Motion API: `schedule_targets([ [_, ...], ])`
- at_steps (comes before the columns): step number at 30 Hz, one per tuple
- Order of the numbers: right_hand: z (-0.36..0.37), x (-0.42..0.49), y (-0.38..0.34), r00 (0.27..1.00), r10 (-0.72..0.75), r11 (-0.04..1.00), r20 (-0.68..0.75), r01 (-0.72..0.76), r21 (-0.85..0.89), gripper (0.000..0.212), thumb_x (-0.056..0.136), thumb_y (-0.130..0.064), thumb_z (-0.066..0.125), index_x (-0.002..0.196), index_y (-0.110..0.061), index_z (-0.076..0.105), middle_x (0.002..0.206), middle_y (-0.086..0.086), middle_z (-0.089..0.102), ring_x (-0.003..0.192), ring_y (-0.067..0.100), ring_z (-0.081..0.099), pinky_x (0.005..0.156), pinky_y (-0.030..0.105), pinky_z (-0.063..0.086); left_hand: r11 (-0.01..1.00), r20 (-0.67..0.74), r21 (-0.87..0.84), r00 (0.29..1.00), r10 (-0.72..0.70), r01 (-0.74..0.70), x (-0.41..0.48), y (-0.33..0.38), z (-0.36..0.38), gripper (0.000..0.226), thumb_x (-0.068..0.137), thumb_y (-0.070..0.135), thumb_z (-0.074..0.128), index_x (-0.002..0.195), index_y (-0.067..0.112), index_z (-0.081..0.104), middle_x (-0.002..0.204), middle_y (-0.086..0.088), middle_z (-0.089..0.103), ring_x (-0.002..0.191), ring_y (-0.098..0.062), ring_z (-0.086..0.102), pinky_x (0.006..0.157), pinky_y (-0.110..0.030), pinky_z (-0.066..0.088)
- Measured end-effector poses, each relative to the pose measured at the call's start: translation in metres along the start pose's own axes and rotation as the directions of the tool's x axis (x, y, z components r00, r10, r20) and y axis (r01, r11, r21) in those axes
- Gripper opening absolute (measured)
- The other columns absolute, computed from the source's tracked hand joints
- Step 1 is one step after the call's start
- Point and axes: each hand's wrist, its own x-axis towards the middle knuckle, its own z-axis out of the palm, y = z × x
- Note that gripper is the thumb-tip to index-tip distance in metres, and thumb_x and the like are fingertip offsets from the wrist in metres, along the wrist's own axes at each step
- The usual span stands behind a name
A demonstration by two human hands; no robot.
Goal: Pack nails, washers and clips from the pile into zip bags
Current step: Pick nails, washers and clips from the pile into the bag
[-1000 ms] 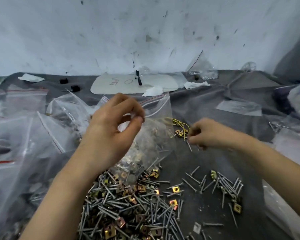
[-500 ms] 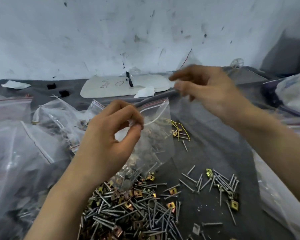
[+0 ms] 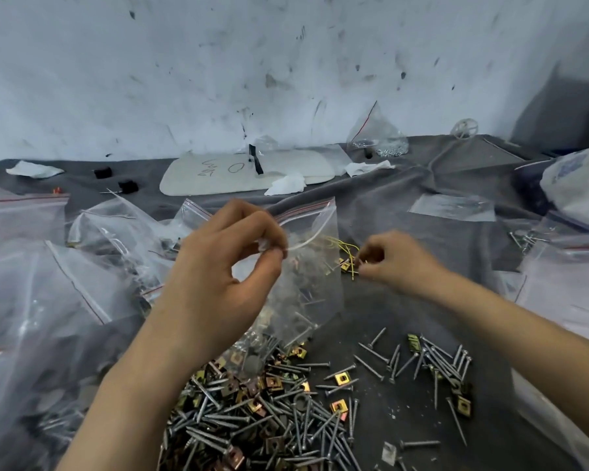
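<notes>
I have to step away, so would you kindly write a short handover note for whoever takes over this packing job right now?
Left hand: pinching the rim of an open zip bag, holding it upright above the main pile.
Right hand: fingers closed at the small cluster of clips and yellow wire just right of the bag; what it grips is unclear.
Done: the held bag already has hardware in it; filled bags lie to the left.
Left: the main pile, plus the scattered nails and clips to its right, still need bagging. The held bag is not sealed.
</notes>
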Motion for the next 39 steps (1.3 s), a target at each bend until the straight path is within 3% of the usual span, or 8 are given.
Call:
schedule_targets([
  [6, -0.075, -0.024, -0.069, 0.936, -0.289, 0.654, -0.2, 0.346, 0.673, 0.023, 0.075, -0.001, 0.062, 0.064, -0.019, 0.069, 0.061, -0.003, 0.063, 0.061, 0.009, 0.057, 0.056, 0.02, 0.045, 1.0, 0.03, 0.005, 1.0, 0.01, -0.01, 0.0, 0.003, 0.004, 0.015, 0.085, 0.033, 0.049, 0.08, 0.025, 0.061, 0.092, 0.01, 0.056, 0.089, -0.019, 0.061, 0.078, -0.046, 0.054],
  [14, -0.073, -0.042, -0.092, 0.903, -0.4, 0.837, -0.156, 0.43, 0.339, 0.008, 0.079, -0.025, 0.072, 0.085, -0.03, 0.07, 0.089, -0.012, 0.068, 0.093, 0.0, 0.061, 0.088, 0.027, 0.047, 0.999, 0.012, -0.018, 0.999, 0.035, -0.035, 0.0, 0.008, 0.002, 0.013, 0.085, 0.031, 0.05, 0.081, 0.026, 0.061, 0.092, 0.01, 0.057, 0.091, -0.02, 0.062, 0.079, -0.042, 0.055],
  [19, -0.067, -0.031, -0.061, 0.899, -0.287, 0.829, -0.331, 0.406, 0.384, 0.015, 0.082, -0.012, 0.067, 0.078, -0.027, 0.066, 0.072, -0.011, 0.064, 0.067, -0.006, 0.056, 0.069, 0.011, 0.042, 1.0, -0.008, -0.019, 1.0, 0.012, -0.012, 0.0, 0.006, -0.002, 0.013, 0.084, 0.032, 0.05, 0.081, 0.025, 0.061, 0.093, 0.011, 0.058, 0.092, -0.018, 0.062, 0.081, -0.032, 0.055],
  [24, -0.027, -0.035, -0.009, 0.891, -0.223, 0.917, 0.396, 0.329, -0.225, 0.017, 0.08, -0.011, 0.068, 0.089, -0.025, 0.067, 0.075, -0.017, 0.055, 0.065, -0.011, 0.05, 0.063, 0.005, 0.036, 1.0, -0.018, -0.014, 1.0, 0.012, -0.012, 0.001, 0.006, -0.004, 0.014, 0.085, 0.031, 0.049, 0.08, 0.025, 0.06, 0.092, 0.011, 0.057, 0.093, -0.017, 0.061, 0.08, -0.022, 0.052],
  [27, -0.002, -0.042, 0.009, 0.836, -0.216, 0.885, 0.505, 0.386, -0.261, 0.011, 0.079, -0.02, 0.069, 0.087, -0.026, 0.064, 0.079, -0.015, 0.055, 0.069, -0.005, 0.05, 0.069, 0.017, 0.044, 1.0, -0.023, 0.002, 1.0, 0.011, -0.011, 0.001, 0.005, -0.005, 0.014, 0.085, 0.031, 0.049, 0.079, 0.025, 0.06, 0.091, 0.011, 0.057, 0.094, -0.016, 0.061, 0.08, -0.017, 0.051],
  [33, 0.002, -0.039, 0.01, 0.857, -0.304, 0.878, 0.416, 0.421, -0.228, 0.01, 0.084, -0.021, 0.065, 0.084, -0.024, 0.056, 0.078, -0.016, 0.048, 0.076, 0.004, 0.05, 0.07, 0.014, 0.041, 1.0, -0.026, 0.002, 1.0, 0.001, -0.001, 0.001, 0.005, -0.005, 0.016, 0.085, 0.031, 0.049, 0.08, 0.023, 0.061, 0.092, 0.01, 0.058, 0.094, -0.014, 0.061, 0.08, -0.015, 0.049],
  [36, -0.026, -0.034, -0.013, 0.931, -0.338, 0.941, 0.137, 0.334, 0.051, 0.019, 0.081, -0.008, 0.07, 0.086, -0.022, 0.058, 0.072, -0.011, 0.059, 0.067, 0.006, 0.056, 0.061, 0.01, 0.042, 1.0, -0.013, -0.007, 1.0, 0.006, -0.006, 0.001, 0.005, -0.002, 0.015, 0.085, 0.031, 0.049, 0.08, 0.023, 0.061, 0.092, 0.009, 0.057, 0.093, -0.016, 0.062, 0.081, -0.02, 0.052],
  [39, -0.06, -0.036, -0.047, 0.915, -0.357, 0.752, -0.188, 0.401, 0.523, 0.028, 0.083, 0.005, 0.064, 0.094, -0.019, 0.055, 0.07, 0.001, 0.067, 0.06, 0.01, 0.059, 0.057, 0.02, 0.048, 1.0, 0.011, -0.014, 1.0, 0.015, -0.015, 0.0, 0.006, 0.001, 0.014, 0.084, 0.03, 0.049, 0.08, 0.023, 0.061, 0.092, 0.009, 0.057, 0.091, -0.017, 0.061, 0.081, -0.028, 0.054],
])
